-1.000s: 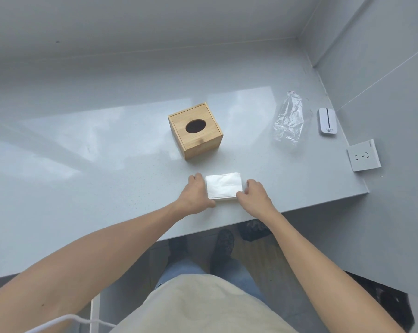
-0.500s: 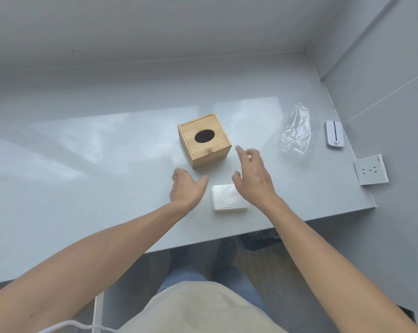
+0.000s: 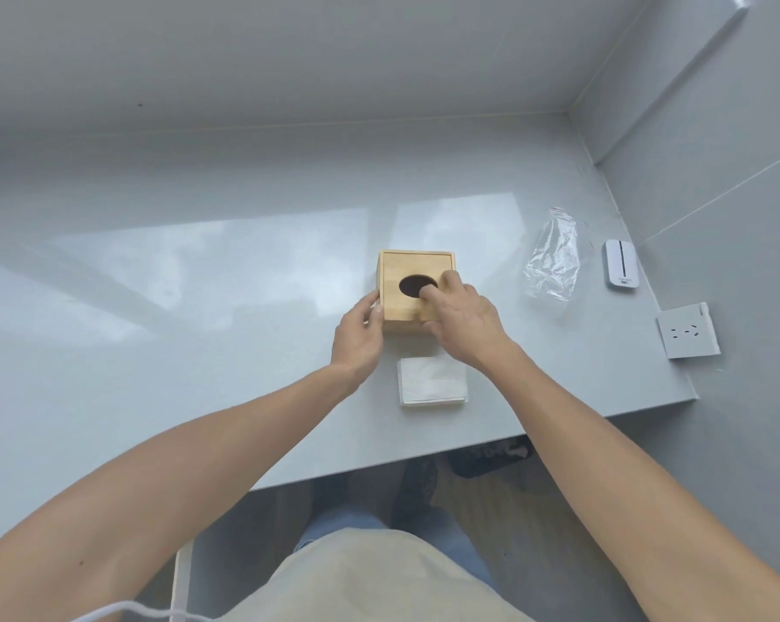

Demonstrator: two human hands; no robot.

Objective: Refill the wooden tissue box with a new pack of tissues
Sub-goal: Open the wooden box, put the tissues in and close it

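Countertop (image 3: 199, 352): a pale grey, glossy surface on which every item of the scene is laid; its near edge is seen above the person's lap.

Left hand (image 3: 357, 338): pressed against the left wall of the box, thumb and fingers curled at the near left corner — a bracing hold, not a full enclosure.

Wooden tissue box (image 3: 406, 262): set upright in the middle of the counter, its lid in place and framed by a raised rim; nothing is seen through the dark oval opening (image 3: 413, 285).

Tissue stack (image 3: 432, 381): a white, unwrapped block laid flat just in front of the box, apart from it and untouched by either hand.

Right hand (image 3: 464, 318): laid over the near right part of the lid, one fingertip placed at the rim of the oval opening, the thumb tucked at the front face; nothing is carried in it.

Plastic wrapper (image 3: 552, 258): crumpled, clear and apparently empty, discarded well to the right of the box.

White device (image 3: 620, 270) and wall socket (image 3: 688, 329): seen at the far right, of no part in the task.

Step in hand: the opening of the box is judged to be under way — the tissues are unpacked but not yet loaded.

Next move: the lid is probably to be slid or lifted by the finger hooked in the opening while the body is held steady from the left; a firm brace is called for, lest the whole box be dragged along.
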